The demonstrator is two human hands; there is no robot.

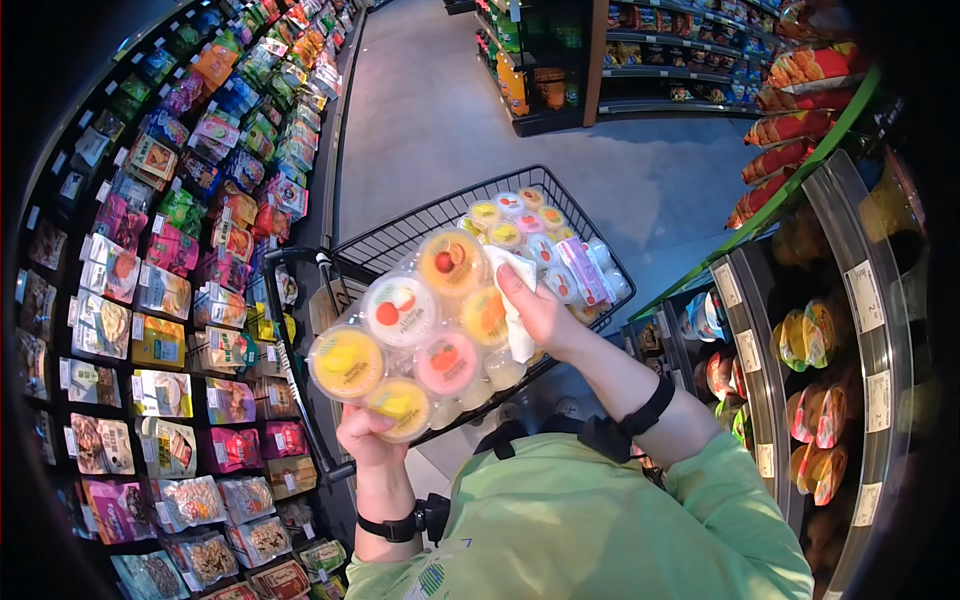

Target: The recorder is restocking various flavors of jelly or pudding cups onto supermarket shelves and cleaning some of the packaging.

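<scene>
A clear plastic pack of fruit jelly cups is held up over a black wire shopping cart. Yellow, white, orange and pink lids show on its top. My left hand grips its near left corner, thumb over a yellow-lidded cup. Against its far right end, my right hand presses a folded white cloth or tissue; the fingers beneath are hidden. More packed jelly cups lie in the cart's far end, with a pink-and-purple printed band across some of them.
Hanging snack pouches fill a rack on the left. Along the right stands a shelf with cup-shaped packs and price tags. The cart's handle is near the left rack. Grey floor stretches ahead toward a drinks shelf.
</scene>
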